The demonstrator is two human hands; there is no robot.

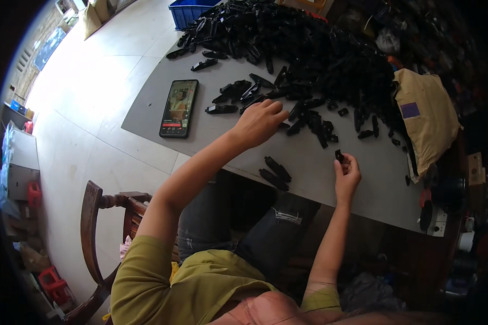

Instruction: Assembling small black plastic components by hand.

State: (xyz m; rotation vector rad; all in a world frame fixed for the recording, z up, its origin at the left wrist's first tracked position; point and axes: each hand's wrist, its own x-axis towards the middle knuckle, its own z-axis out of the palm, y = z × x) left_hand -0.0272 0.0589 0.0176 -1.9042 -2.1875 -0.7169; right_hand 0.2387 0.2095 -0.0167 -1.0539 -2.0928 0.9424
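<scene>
Reaching our left hand [259, 122] into the black parts pile [309, 59] at the table's [309, 157] far edge, fingers curled, hold unclear, our right hand [347, 172] pinches a small black piece [339, 155] near the front edge; loosened, it could drop off.

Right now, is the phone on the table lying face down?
No. The phone lies face up on the grey table with its screen lit, left of the left hand that reaches into the black parts.
</scene>
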